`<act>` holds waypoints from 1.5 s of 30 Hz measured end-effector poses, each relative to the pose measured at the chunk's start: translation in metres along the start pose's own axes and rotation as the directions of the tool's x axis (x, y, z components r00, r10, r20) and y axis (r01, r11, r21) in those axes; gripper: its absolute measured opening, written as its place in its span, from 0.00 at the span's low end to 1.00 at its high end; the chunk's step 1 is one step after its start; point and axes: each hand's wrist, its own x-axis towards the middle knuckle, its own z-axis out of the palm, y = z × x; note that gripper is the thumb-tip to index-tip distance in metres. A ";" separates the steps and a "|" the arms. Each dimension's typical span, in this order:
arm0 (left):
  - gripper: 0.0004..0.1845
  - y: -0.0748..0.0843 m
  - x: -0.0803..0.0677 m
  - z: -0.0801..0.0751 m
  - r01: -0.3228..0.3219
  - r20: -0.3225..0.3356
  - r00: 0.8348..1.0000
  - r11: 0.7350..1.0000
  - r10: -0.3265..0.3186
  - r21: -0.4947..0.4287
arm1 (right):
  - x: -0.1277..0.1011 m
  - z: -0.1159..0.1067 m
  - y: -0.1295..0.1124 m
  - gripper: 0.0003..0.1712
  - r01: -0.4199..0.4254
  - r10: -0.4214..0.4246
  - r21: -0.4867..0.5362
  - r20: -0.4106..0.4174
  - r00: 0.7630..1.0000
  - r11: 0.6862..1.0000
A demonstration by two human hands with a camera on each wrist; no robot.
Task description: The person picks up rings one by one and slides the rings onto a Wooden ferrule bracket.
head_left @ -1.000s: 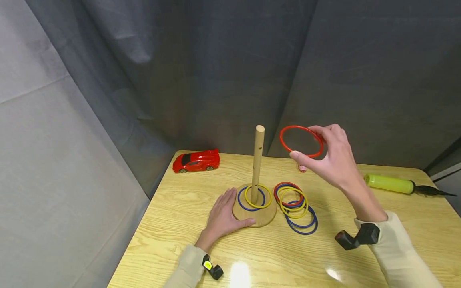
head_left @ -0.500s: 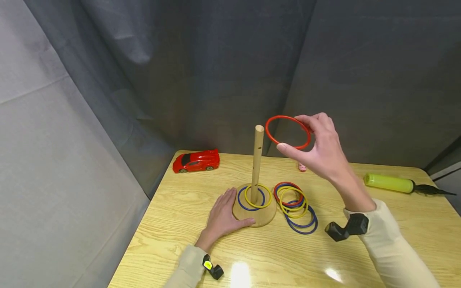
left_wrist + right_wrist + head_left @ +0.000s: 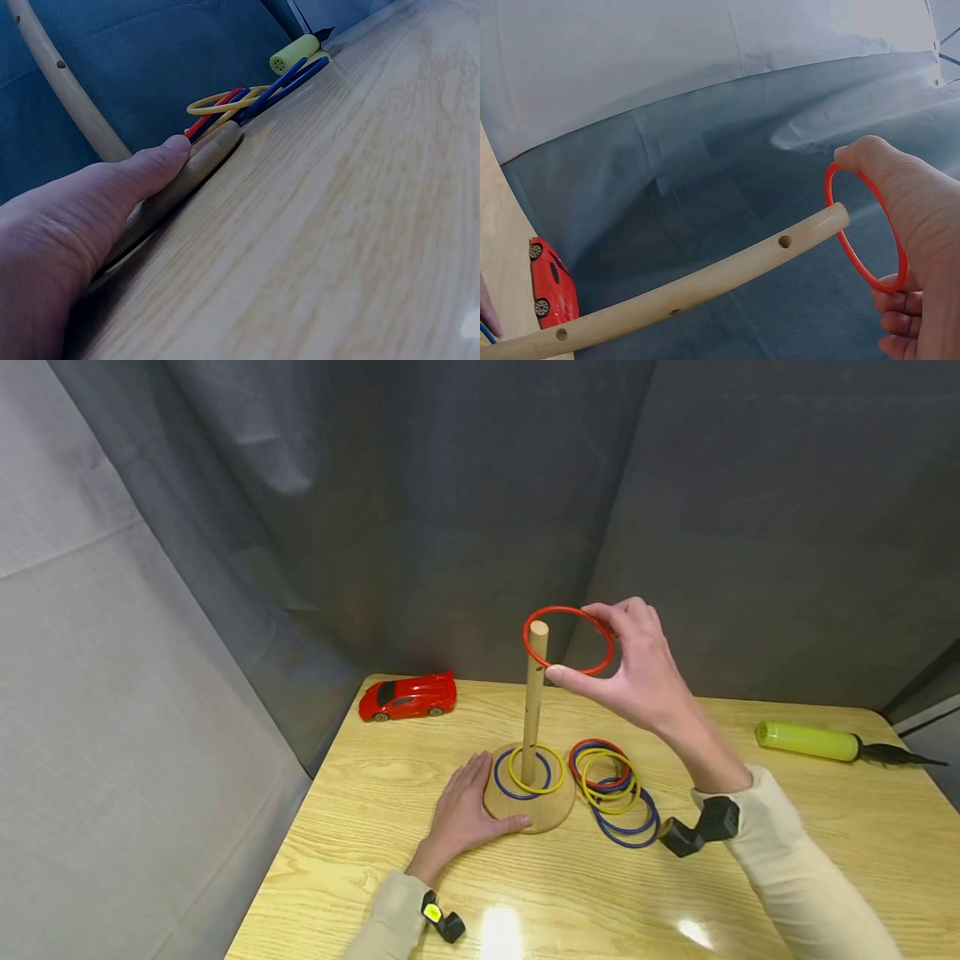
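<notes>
My right hand (image 3: 637, 664) pinches a red ring (image 3: 610, 647) between thumb and fingers, high over the table. The ring's left part lines up with the top of an upright wooden peg (image 3: 534, 702); in the right wrist view, the peg tip (image 3: 836, 217) overlaps the ring's edge. Whether the tip is inside the ring, I cannot tell. My left hand (image 3: 468, 810) rests against the peg's round wooden base (image 3: 547, 814), fingers along its left side and thumb on its front edge. Around the peg's foot lie a blue ring (image 3: 498, 778) and a yellow ring (image 3: 562, 777).
Several red, blue and yellow rings (image 3: 637, 845) lie overlapping just right of the base. A red toy car (image 3: 408, 697) stands at the table's back left. A yellow-green hand pump (image 3: 806, 740) lies at the right. A dark curtain (image 3: 465, 527) hangs behind the table (image 3: 360, 827).
My right hand has carried the red ring leftward, from right of the peg to its top, rising slightly and then dipping a little. My left hand stays on the base.
</notes>
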 end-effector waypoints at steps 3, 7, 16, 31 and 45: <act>0.73 0.000 0.000 0.000 0.003 0.001 1.000 1.000 -0.003 0.000 | -0.001 0.005 0.002 0.41 -0.009 0.009 -0.003 0.018 1.000 1.000; 0.73 -0.001 0.000 0.001 -0.002 -0.002 1.000 1.000 0.002 0.005 | -0.006 0.013 0.007 0.43 -0.013 0.014 -0.012 0.043 0.999 1.000; 0.73 0.001 -0.001 -0.002 0.015 0.015 1.000 1.000 -0.015 -0.001 | -0.032 0.042 0.025 0.48 -0.066 0.072 -0.050 0.136 0.988 0.997; 0.73 0.002 -0.001 -0.003 -0.001 0.012 1.000 1.000 0.001 0.024 | -0.079 0.089 0.067 0.46 -0.109 0.115 -0.044 0.192 0.975 0.993; 0.74 0.002 0.000 -0.004 0.004 0.012 1.000 1.000 -0.004 0.019 | -0.121 0.122 0.094 0.52 -0.130 0.161 -0.150 0.223 0.961 0.980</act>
